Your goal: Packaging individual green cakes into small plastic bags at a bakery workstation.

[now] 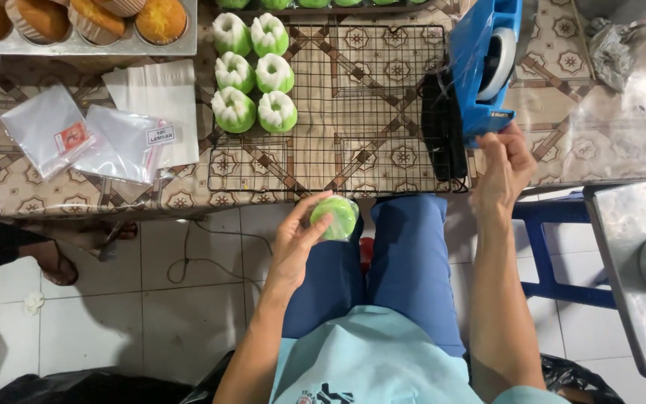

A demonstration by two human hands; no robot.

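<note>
The round green cake wrapped in clear plastic [335,217] sits over the lap, grasped in the left hand [297,243] whose fingers curl around it. Farther out, the right hand [504,168] pinches at the blue tape dispenser [484,71], fingers clenched at its edge, beside the black wire cooling rack [368,135] on the patterned surface [114,194], where six green-and-white cakes [254,73] stand in pairs.

Single head view, steeply downward, close above table [188,196] edge, lap.
</note>
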